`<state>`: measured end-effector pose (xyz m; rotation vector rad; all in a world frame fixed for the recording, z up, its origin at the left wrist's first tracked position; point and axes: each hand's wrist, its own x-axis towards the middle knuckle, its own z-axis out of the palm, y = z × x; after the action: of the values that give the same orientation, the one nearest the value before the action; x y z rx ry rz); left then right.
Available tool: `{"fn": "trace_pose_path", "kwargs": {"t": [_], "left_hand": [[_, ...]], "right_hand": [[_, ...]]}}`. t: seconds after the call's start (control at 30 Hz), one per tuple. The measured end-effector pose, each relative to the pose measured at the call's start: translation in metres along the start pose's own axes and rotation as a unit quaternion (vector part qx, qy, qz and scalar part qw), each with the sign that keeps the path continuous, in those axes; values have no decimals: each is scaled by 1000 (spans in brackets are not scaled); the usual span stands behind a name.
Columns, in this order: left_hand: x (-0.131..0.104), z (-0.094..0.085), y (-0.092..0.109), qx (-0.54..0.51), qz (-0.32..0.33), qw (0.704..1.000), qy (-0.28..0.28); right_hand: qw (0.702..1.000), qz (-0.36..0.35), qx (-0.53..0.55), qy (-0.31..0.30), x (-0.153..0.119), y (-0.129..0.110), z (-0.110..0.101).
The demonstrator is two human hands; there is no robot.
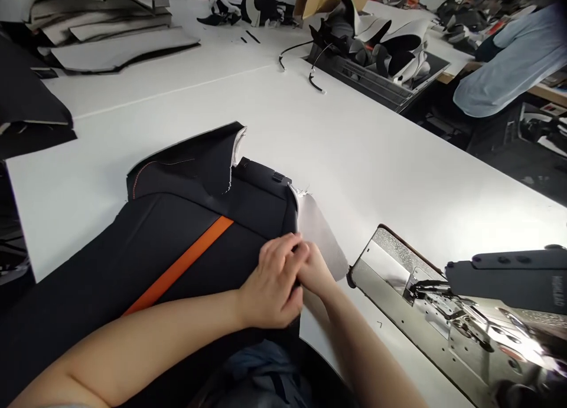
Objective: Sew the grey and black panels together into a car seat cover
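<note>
Item: one black panelled seat cover (195, 237), orange stripe (179, 266) running slantwise across it; lying on the white worktable (390, 160), to the left of the sewing machine (478, 313), well apart from it.

Item: my left hand (271, 283), on the cover's edge nearest the sewing machine; fingers curled, thumb bent below them, the grip part closed. Whether cloth is pinched inside it, I cannot tell.

Item: my right hand (312, 269), between my left hand and the sewing machine, the two touching at the fingers. Its fingertips are mostly hidden, so I cannot tell how far it is closed or on what.

Item: one pale fabric flap (319, 234), spread beside the cover, its tip near the sewing machine's plate.

Item: one folded black flap with a white frayed edge (188, 166), on the cover's side away from the sewing machine.

Further stock, beyond the sewing machine: black crate (367, 80) of fabric pieces; stacked padded panels (110, 30), far left; a person's blue sleeve (509, 65), past the table edge.
</note>
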<state>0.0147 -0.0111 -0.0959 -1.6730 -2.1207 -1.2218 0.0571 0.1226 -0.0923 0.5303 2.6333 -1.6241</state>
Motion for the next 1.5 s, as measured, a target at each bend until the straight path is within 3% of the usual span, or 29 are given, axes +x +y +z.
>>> {"fn": "trace_pose_path", "kwargs": {"t": [0.13, 0.23, 0.33, 0.57, 0.63, 0.67, 0.73, 0.8, 0.87, 0.97, 1.1, 1.3, 1.4, 1.5], "left_hand": [[14, -23, -36, 69, -98, 986, -116], [23, -36, -54, 67, -88, 973, -205], [26, -42, -54, 49, -70, 963, -255], [28, -44, -50, 53, -79, 959, -267], [26, -41, -51, 74, -75, 958, -267], [24, -37, -50, 91, -73, 958, -263], [19, -28, -44, 132, -66, 958, -248], [12, -16, -35, 171, -67, 956, -227], [6, -5, -26, 194, -77, 956, -207], [-1, 8, -12, 194, -79, 961, -181], [-9, 18, 12, 151, -17, 975, -162], [-22, 23, 43, 112, 0, 982, -151], [-24, 24, 45, 119, 5, 982, -150], [-17, 19, 34, 110, 58, 981, -150]], "right_hand": [[978, 32, 189, -87, -4, 7, -9], [946, 46, 288, -144, -7, 10, -14], [929, 32, 321, -179, -8, 10, -16], [922, 15, 318, -221, -3, 13, -21], [937, 24, 276, -212, -4, 13, -19], [957, 31, 227, -179, -5, 12, -16], [994, 40, 80, -57, -7, 9, -11], [994, 36, -73, 74, -8, 5, -7], [975, 27, -177, 128, -8, 0, -7], [953, 29, -280, 108, -7, -5, -9], [934, 59, -346, 60, -6, -10, -13], [947, 110, -299, 33, -5, -19, -17], [949, 119, -291, 19, -6, -21, -18], [975, 90, -203, 13, -6, -15, -18]]}}
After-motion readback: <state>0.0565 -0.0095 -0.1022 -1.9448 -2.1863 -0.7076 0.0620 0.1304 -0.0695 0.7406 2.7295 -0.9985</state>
